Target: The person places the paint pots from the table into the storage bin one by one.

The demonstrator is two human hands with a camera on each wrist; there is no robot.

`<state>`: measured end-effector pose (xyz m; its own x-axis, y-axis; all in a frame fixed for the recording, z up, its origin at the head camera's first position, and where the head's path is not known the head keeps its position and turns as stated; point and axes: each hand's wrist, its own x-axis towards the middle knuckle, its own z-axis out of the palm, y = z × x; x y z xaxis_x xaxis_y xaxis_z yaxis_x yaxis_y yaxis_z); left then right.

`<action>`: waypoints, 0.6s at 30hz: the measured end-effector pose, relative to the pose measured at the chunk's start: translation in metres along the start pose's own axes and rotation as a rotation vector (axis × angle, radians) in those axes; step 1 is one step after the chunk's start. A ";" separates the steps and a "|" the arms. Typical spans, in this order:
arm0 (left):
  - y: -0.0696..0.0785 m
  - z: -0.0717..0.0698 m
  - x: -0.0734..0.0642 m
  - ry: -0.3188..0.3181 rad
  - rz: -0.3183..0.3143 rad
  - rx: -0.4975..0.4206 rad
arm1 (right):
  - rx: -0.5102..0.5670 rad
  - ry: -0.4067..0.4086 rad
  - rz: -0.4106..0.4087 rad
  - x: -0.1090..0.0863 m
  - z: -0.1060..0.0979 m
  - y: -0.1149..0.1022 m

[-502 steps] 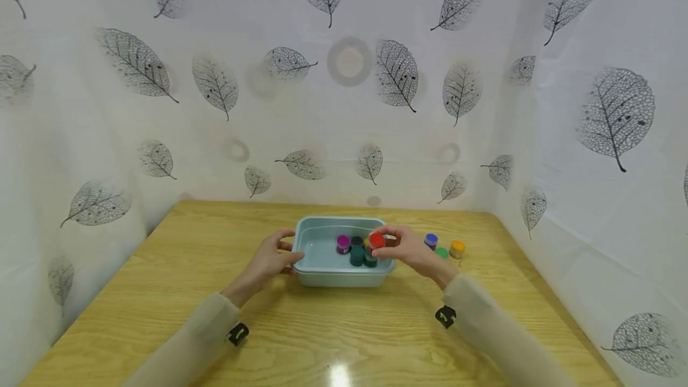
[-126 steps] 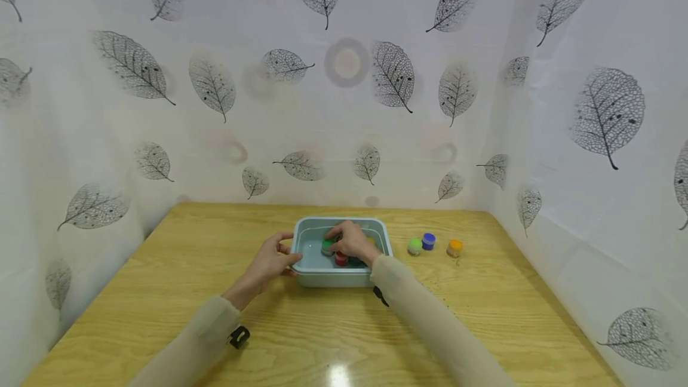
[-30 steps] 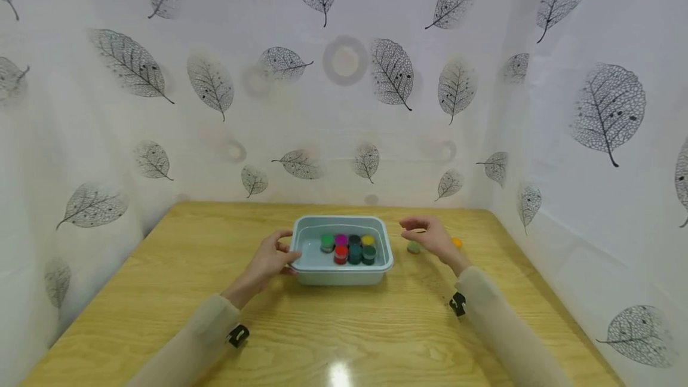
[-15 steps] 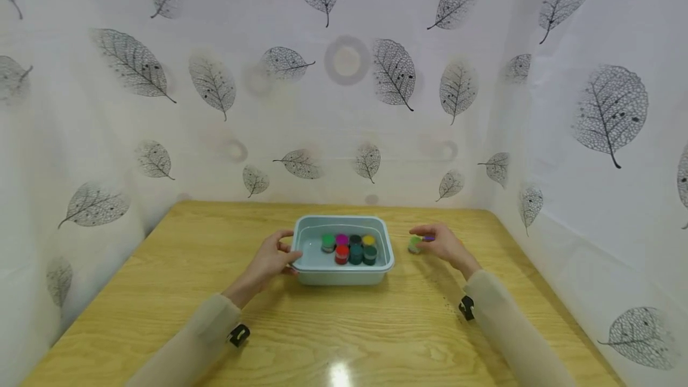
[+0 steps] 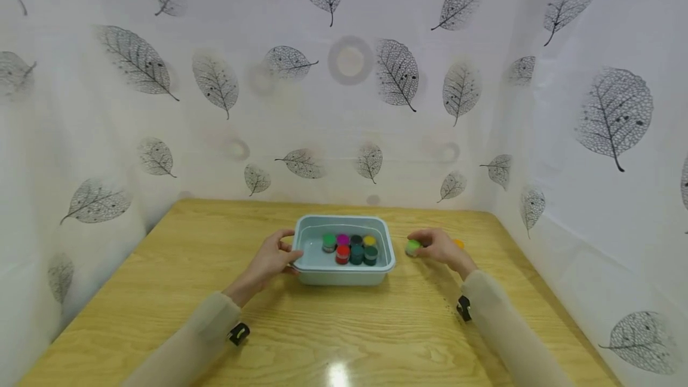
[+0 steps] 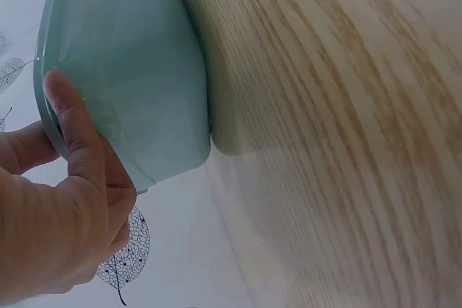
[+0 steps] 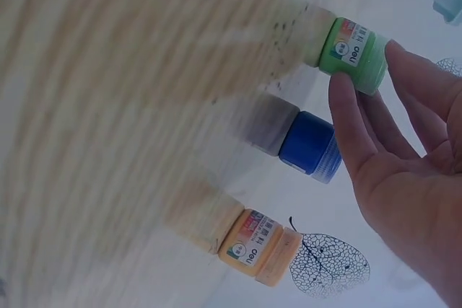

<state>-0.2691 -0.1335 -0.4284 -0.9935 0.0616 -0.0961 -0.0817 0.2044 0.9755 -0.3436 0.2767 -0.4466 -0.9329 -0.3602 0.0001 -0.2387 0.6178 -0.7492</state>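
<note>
White curtain (image 5: 355,118) behind and on both sides, printed with dark lacy leaves (image 5: 396,72) and faint rings (image 5: 333,64), yellowish wood-grain bench (image 5: 322,321), bright reflected light (image 5: 338,375).

The yellow-brown, wood-grained table (image 5: 312,327) carries a light green jar (image 7: 355,50), blue jar (image 7: 307,143) and orange jar (image 7: 258,247) toward its right edge. The pale blue-green tub (image 5: 341,278) has a green jar (image 5: 329,243), magenta jar (image 5: 343,239), black jar (image 5: 356,240) and yellow jar (image 5: 369,240) toward its far edge, a red jar (image 5: 342,254), teal jar (image 5: 357,255) and dark green jar (image 5: 371,255) toward the near. Black leaves (image 5: 397,72) pattern the white curtain (image 5: 301,109).
</note>
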 end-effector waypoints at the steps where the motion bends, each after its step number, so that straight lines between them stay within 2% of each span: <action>1: 0.000 0.000 0.000 -0.001 0.000 0.002 | 0.000 0.000 0.011 0.001 0.001 0.000; 18: 0.000 0.000 0.001 -0.001 -0.002 0.006 | -0.015 0.023 0.068 0.005 0.006 -0.002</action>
<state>-0.2697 -0.1338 -0.4288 -0.9932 0.0626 -0.0984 -0.0832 0.2105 0.9740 -0.3461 0.2694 -0.4497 -0.9530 -0.3011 -0.0346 -0.1789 0.6509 -0.7378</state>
